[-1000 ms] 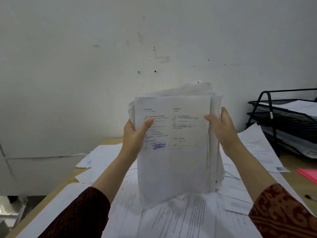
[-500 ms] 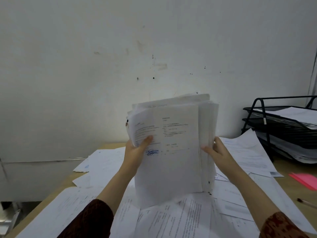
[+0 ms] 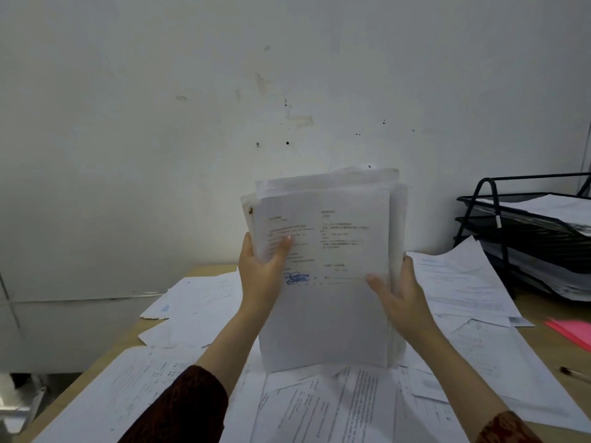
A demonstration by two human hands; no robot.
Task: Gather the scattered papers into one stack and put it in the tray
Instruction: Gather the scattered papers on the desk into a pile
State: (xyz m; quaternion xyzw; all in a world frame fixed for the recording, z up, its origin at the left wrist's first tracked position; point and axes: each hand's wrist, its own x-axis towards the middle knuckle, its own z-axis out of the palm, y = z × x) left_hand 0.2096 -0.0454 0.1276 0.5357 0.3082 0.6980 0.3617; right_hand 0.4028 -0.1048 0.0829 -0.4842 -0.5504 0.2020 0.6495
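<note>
A thick stack of white papers stands upright on its lower edge in the middle of the desk, resting on loose sheets. My left hand grips its left edge, thumb across the printed front page. My right hand clasps the right edge lower down, thumb on the front. The top sheets are uneven and stick out. More scattered papers cover the wooden desk around and under the stack. A black wire tray rack stands at the right, with papers lying in its tiers.
A pink sheet lies at the right edge of the desk, with a pen in front of it. A white wall rises right behind the desk. The desk's left edge drops to the floor at lower left.
The stack has dropped from held in the air to standing on the desk papers. My right hand slid down its right edge; my left hand moved up a little.
</note>
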